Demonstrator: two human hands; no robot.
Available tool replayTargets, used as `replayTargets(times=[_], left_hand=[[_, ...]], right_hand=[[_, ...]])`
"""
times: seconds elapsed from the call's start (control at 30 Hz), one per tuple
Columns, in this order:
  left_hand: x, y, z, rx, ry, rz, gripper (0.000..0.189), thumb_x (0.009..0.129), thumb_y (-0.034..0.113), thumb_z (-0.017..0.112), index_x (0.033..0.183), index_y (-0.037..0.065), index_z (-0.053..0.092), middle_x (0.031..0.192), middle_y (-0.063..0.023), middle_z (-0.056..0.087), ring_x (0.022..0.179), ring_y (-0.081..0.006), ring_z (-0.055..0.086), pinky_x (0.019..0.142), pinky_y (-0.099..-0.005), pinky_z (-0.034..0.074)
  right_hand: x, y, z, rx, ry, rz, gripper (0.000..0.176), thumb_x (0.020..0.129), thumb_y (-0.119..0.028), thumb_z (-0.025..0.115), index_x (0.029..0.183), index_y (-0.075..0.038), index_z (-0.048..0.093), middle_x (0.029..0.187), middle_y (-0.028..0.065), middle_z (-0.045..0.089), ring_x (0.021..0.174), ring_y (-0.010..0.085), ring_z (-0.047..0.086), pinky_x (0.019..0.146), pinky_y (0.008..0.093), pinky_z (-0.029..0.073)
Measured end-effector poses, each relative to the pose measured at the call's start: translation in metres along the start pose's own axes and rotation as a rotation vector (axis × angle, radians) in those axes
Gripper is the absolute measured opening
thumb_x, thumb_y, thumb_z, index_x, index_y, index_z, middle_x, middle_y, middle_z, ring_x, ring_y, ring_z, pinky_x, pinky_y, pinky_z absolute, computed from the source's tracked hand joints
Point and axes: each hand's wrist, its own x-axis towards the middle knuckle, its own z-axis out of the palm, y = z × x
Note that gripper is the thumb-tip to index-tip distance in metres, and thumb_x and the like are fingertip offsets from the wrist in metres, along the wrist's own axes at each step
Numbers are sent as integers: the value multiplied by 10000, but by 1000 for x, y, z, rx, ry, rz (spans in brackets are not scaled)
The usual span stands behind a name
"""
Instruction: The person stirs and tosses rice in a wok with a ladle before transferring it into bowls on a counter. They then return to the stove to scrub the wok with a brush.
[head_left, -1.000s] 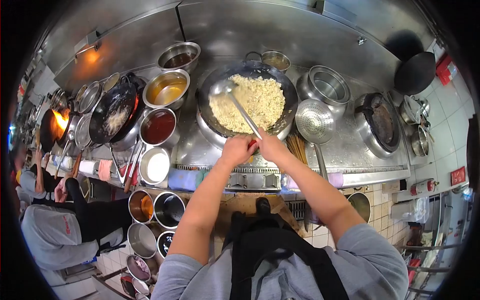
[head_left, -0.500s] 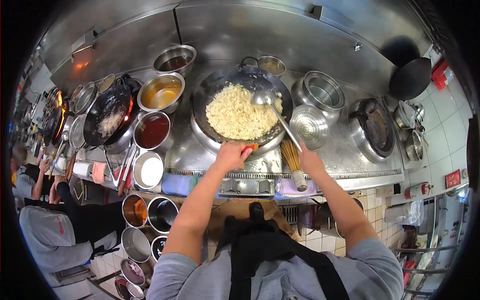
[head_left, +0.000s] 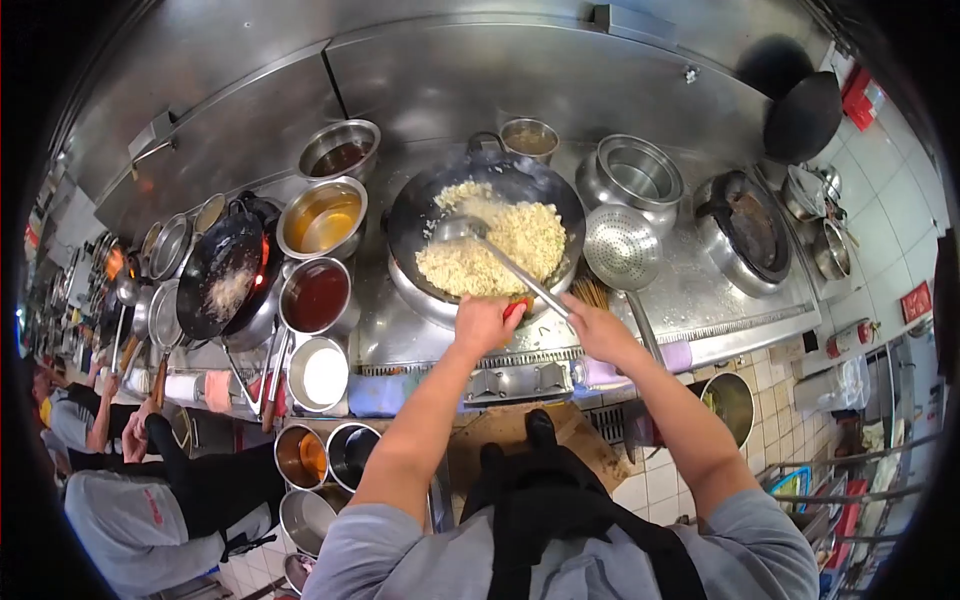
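**Ladle low in the wok, two hands at work**

Nearest: the hands are apart but near each other. Left hand [head_left: 482, 324] is closed around a small red grip [head_left: 516, 307] at the wok's near rim; right hand [head_left: 602, 335] is clamped on the shaft of a long ladle [head_left: 520, 273]. Ladle bowl sits in the pale, crumbly grains [head_left: 520, 240], heaped toward the near and right side of the dark wok [head_left: 545, 185]; a smaller clump lies at the far left.

To do this well, my judgement: sweep the bowl beneath the heap, close to the metal, and fold inward so the bottom layer comes up. Gather the stray clump too. A firm left grip steadies the rim; short strokes guard against spills over the near edge.

Close by on the worktop [head_left: 690, 285]: a perforated skimmer [head_left: 622, 245] and bristle brush [head_left: 590, 293] to the right; pots of red sauce [head_left: 316, 296] and white contents [head_left: 320, 375] to the left.

Farther off, left: another wok [head_left: 205, 265], fire glowing beside it, and a co-worker in a grey top [head_left: 125, 520].
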Motion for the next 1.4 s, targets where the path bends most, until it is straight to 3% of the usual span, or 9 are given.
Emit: replayTargets(times=[0.13,0.37,0.5,0.63,0.8,1.0,1.1,1.23,1.4], left_hand=[[8,2,25,4,-36,-140,368,908,433,533,785,121,686,724,-125,670,712,-315,639,748,-456,429],[-16,84,-110,-49,-122,-45,383,898,410,555,723,89,669,610,-123,630,601,-329,620,721,-441,465],[-17,69,-34,-53,87,39,358,884,394,583,675,109,641,557,-108,603,534,-296,603,661,-435,437],[-81,64,50,30,56,9,360,899,376,557,635,143,632,536,-99,592,523,-261,604,662,-414,400],[-44,67,-16,-20,99,41,362,894,401,561,683,130,675,570,-111,612,533,-287,599,656,-425,388],[-39,75,-80,13,-127,25,376,881,425,570,692,116,670,567,-100,608,573,-297,603,686,-408,413],[-14,62,-69,-16,9,82,369,881,411,576,675,114,652,557,-98,602,542,-300,596,658,-427,412],[-55,52,26,39,54,39,345,880,396,580,717,108,676,561,-107,603,539,-290,602,650,-437,403],[-61,55,-18,16,64,141,361,897,431,551,734,148,704,576,-97,624,529,-257,601,709,-414,395]], right_hand=[[-73,-77,-87,4,-202,240,555,947,-207,481,1461,-114,294,898,279,636,839,440,621,780,499,471],[-139,-128,-247,-243,-612,229,531,923,-212,522,1434,-176,382,960,209,654,842,399,632,776,463,482],[-91,-62,-161,-195,-370,-3,535,931,-231,509,1443,-173,367,877,233,653,796,405,635,768,477,485],[-55,-55,-76,-236,-189,117,550,934,-219,498,1447,-99,340,838,242,641,793,420,621,778,492,482],[-92,-74,-84,-134,-180,173,557,931,-188,505,1460,-210,330,826,258,630,747,416,618,701,499,474],[-136,-102,-216,-220,-521,28,562,926,-184,499,1457,-268,334,847,224,639,772,390,626,716,467,477],[-94,-98,-181,-244,-529,188,573,911,-164,495,1455,-266,344,986,221,653,897,392,627,798,485,481],[-44,-57,-69,-243,-216,94,675,829,-40,511,1463,-187,332,865,233,645,790,378,636,721,468,501],[-81,-64,-41,-157,-75,89,628,854,-66,515,1451,-146,338,810,246,621,766,396,628,708,475,501]])
